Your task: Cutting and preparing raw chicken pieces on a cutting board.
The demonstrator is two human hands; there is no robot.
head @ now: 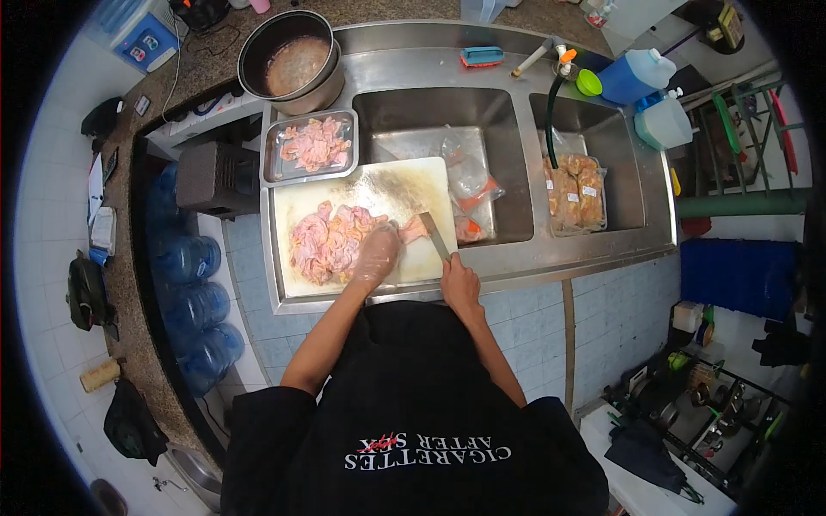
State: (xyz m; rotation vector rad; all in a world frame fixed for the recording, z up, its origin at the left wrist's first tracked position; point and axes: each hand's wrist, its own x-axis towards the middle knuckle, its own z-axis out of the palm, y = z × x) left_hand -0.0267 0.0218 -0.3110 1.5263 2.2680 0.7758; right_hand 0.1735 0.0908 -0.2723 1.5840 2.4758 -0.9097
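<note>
My left hand (377, 255), in a clear plastic glove, presses its fingers on a piece of raw chicken skin (413, 229) on the white cutting board (361, 180). My right hand (460, 281) wears no visible glove and grips a knife (436, 237). Its broad blade slants across the right end of that piece. Left of my gloved hand lies a large pile of raw chicken skin (326, 242), pink with yellow patches. Behind the board, a steel tray (270, 161) holds more pale pink pieces.
A cooking pot (248, 68) stands behind the tray. Plastic bags (471, 174) lie in the left sink basin (445, 106). Packed meat (576, 193) sits in the right basin under a dark hose (550, 122). A scrub brush (482, 56) and detergent jugs (635, 76) line the back ledge.
</note>
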